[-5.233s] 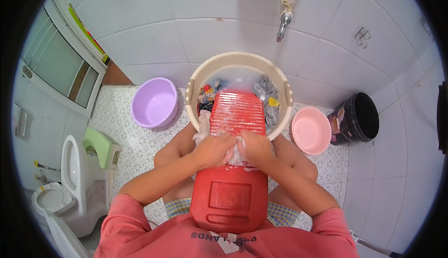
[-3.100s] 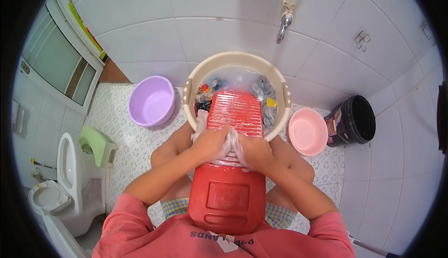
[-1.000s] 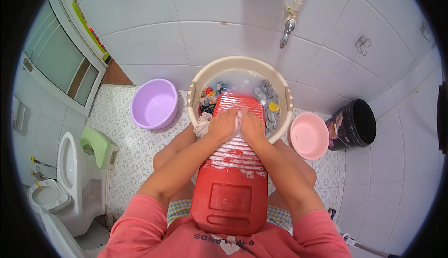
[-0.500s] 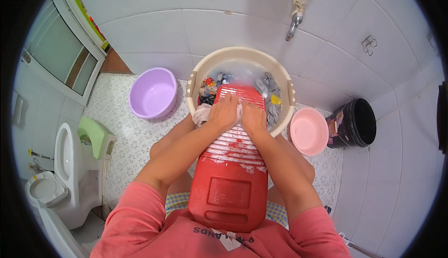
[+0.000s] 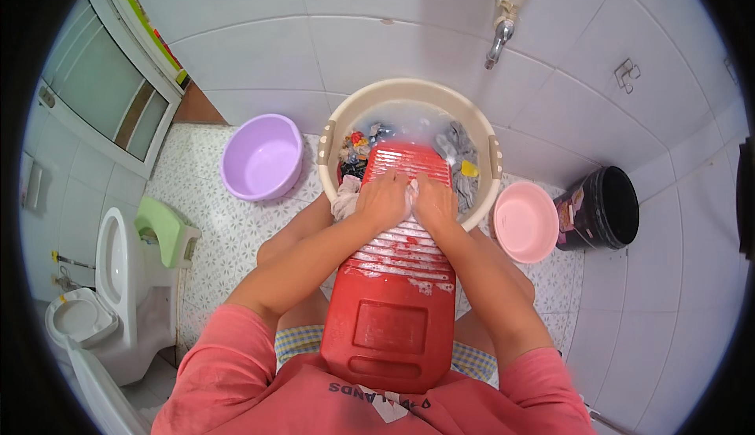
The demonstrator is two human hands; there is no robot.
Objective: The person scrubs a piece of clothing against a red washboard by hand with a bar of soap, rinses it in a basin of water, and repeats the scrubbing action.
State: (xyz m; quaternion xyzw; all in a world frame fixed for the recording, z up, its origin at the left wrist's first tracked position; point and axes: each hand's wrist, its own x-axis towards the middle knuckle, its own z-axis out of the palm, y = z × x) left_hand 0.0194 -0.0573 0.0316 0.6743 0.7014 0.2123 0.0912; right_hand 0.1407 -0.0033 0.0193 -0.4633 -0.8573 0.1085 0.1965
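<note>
A red washboard (image 5: 391, 329) leans from my lap into a large cream basin (image 5: 340, 111), its ridges wet with white suds. On the ridged part, my left hand (image 5: 384, 201) and my right hand (image 5: 435, 203) press side by side, fingers curled over a pale pinkish cloth (image 5: 346, 197). Some of that cloth bunches up between my hands, and another part spills out left of my left hand. Grey clothes (image 5: 454, 145) and dark, multicoloured clothes (image 5: 355, 166) soak in the basin's cloudy water. Beside the grey ones shows a small yellow piece (image 5: 469, 168).
To the left stand a purple basin (image 5: 262, 157), a green stool (image 5: 161, 230) and a white toilet (image 5: 118, 278). A pink basin (image 5: 526, 223) and a black bucket (image 5: 602, 208) sit at the right. A metal tap (image 5: 499, 44) juts from the tiled wall above the cream basin.
Both hands have slid a little down the washboard towards me with the cloth. The whole view has shifted slightly.
</note>
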